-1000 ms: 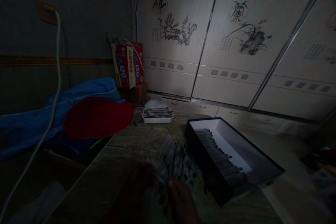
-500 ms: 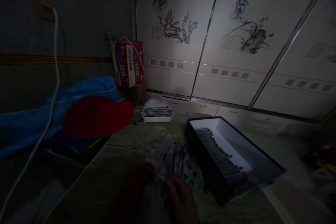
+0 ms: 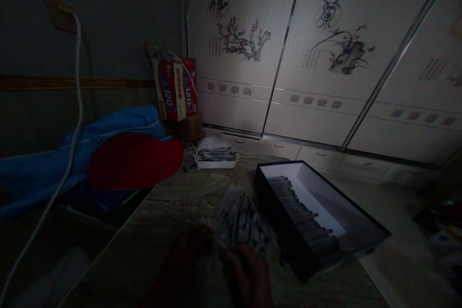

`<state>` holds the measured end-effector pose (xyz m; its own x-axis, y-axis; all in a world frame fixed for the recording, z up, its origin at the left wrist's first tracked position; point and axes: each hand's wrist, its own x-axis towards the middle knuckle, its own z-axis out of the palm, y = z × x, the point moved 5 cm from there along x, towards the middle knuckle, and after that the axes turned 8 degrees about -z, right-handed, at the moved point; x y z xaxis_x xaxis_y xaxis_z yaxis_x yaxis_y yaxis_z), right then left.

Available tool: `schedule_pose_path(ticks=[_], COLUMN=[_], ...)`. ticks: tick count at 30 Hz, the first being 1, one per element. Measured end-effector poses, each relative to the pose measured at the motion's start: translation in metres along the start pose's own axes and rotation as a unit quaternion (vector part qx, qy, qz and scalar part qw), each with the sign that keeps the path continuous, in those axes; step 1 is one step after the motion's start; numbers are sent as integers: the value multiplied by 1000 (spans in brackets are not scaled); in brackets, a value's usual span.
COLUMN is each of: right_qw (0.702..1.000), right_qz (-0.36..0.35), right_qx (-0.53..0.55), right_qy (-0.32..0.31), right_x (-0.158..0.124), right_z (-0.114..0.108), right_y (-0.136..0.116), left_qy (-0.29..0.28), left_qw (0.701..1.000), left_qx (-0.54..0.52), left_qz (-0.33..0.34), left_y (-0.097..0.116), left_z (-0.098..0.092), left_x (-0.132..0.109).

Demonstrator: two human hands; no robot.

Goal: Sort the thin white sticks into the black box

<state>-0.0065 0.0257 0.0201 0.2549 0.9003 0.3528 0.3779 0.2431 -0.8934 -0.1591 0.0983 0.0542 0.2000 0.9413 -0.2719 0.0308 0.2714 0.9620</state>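
The scene is dim. At the bottom middle, my left hand (image 3: 189, 250) has its fingers pinched near a thin, pale stick-like piece. My right hand (image 3: 249, 269) is closed at the right end of the same piece, close beside the left. What exactly they grip is too dark to make out. Just beyond them lies a loose pile of thin translucent sticks (image 3: 241, 216) with dark parts. Right of the pile stands an open dark box (image 3: 283, 216) with a white inside, holding a row of similar sticks (image 3: 303, 211) along its left side.
A white tray (image 3: 216, 164) of sticks stands at the table's back edge. On the left are a red round item (image 3: 135, 161), blue cloth (image 3: 119, 120) and a hanging white cable (image 3: 77, 82). A red carton (image 3: 173, 89) stands behind, before sliding cabinet doors (image 3: 238, 106).
Both hands keep nearly the same place, with only slight finger movement. The pile, box and tray look unchanged.
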Motion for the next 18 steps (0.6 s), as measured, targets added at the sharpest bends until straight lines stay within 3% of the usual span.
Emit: schedule_pose_path(ticks=[4,9,13,18], right_qw=[999,998,1000,994], right_qz=[-6,-42,-25,13], right_qx=[-21,-33,5,92], right_qy=[37,17,-6,64], right_x=[1,2,2,-1], right_z=[-6,-9,-3,4], right_y=[-1,5,5,7], left_qy=[12,21,6,12], left_qw=[1000,999,999,1000], left_qx=[24,45,48,2], left_qz=[0,23,24,9], left_y=[7,8,4,3], left_z=[0,-1,0,-1], left_x=[-2,-1,1,0])
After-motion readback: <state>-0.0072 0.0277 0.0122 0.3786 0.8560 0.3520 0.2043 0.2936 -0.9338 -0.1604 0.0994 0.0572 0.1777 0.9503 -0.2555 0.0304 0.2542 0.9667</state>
